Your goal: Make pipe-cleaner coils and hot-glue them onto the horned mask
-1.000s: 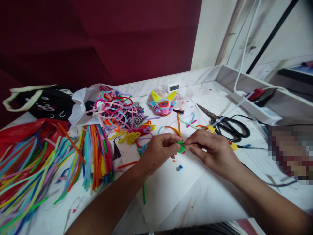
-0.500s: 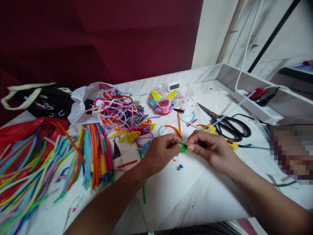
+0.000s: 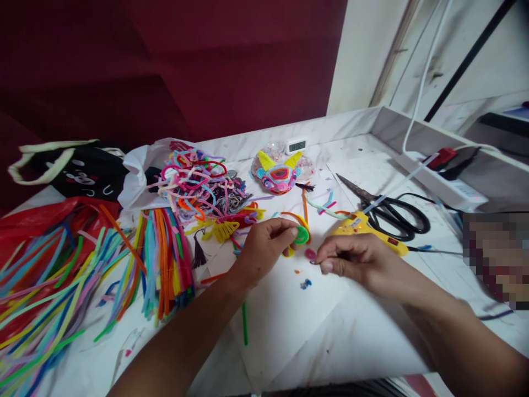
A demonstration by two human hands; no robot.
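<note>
My left hand [image 3: 264, 251] is closed, its thumb and fingers pinching a flat green coil of pipe cleaner [image 3: 302, 235]. Just to the right, my right hand [image 3: 355, 256] holds a small dark piece [image 3: 314, 263] at its fingertips; what it is cannot be made out. A little pink disc [image 3: 309, 254] shows beside those fingertips, and whether they touch it is unclear. Orange and yellow pipe cleaners [image 3: 305, 218] lie behind the hands. Beyond them sits a colourful pipe-cleaner mask [image 3: 281, 175] with yellow horns.
Loose pipe cleaners [image 3: 53, 298] and a bundle [image 3: 165, 264] cover the left. A tangled heap [image 3: 198, 182] lies behind them. On the right are black-handled scissors [image 3: 397, 218], a yellow glue gun [image 3: 367, 229] and a power strip [image 3: 446, 182]. A small digital clock [image 3: 296, 146] stands behind.
My hands have moved apart. The green coil stays in my left hand, while my right hand has drawn down and away from it with the small dark piece. The pink disc now shows.
</note>
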